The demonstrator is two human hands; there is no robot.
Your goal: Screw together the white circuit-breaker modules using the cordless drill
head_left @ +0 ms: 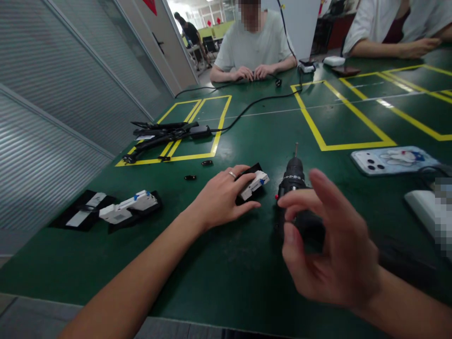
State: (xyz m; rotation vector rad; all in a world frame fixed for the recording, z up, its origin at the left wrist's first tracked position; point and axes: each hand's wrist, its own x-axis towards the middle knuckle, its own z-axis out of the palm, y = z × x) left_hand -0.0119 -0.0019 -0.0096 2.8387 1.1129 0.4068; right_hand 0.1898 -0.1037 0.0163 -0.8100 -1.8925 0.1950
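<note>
My left hand [221, 195], with a ring on one finger, lies over a white plastic module with a blue tab [259, 181]. Its fingers curve over the module and the thumb rests along the near side. Part of a black plate [256, 167] shows beneath. My right hand [335, 249] is raised, thumb and fingers apart, and I see nothing between them. Just behind it is a black power drill [294, 175], its bit pointing away from me; my hand hides the drill's lower part. A second white module [129, 207] sits on a black piece to the left.
Two small black parts [189, 177] lie beyond my left forearm. Folded black stands [165, 134] and a cable [254, 100] are farther back. A phone [391, 160] and a white object [423, 212] lie at right. Two people [256, 47] sit across the green table [226, 278].
</note>
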